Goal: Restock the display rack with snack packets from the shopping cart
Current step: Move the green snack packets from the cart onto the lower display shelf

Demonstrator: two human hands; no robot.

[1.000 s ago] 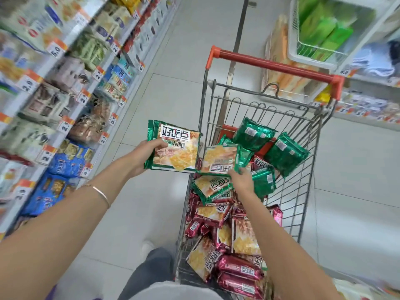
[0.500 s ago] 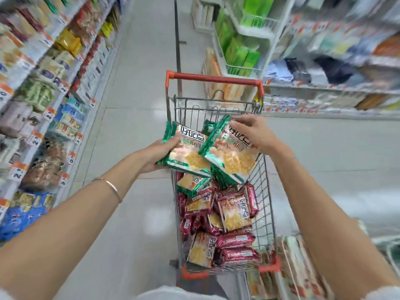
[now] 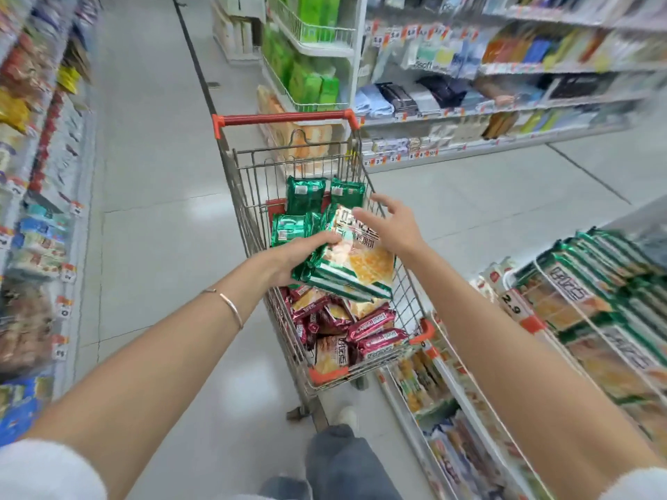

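Note:
My left hand (image 3: 301,256) grips a small stack of green snack packets (image 3: 355,263) above the shopping cart (image 3: 249,189). My right hand (image 3: 391,227) hovers just right of the stack with fingers spread and holds nothing. Inside the cart lie more green packets (image 3: 306,194) at the far end and red packets (image 3: 371,328) at the near end. The display rack (image 3: 563,319) at the lower right holds rows of the same green packets behind a wire front, with a 2.9 price tag (image 3: 511,304).
Snack shelves (image 3: 39,175) line the aisle's left side. Across the aisle stands a shelf unit (image 3: 505,88) with folded goods and a wire end rack of green packs (image 3: 310,77). Grey tiled floor (image 3: 155,229) runs left of the cart. My shoe (image 3: 344,416) is by the cart's wheel.
My right hand has let go of its green packet, which now lies on the stack in my left hand. The view has swung right, bringing the display rack into sight.

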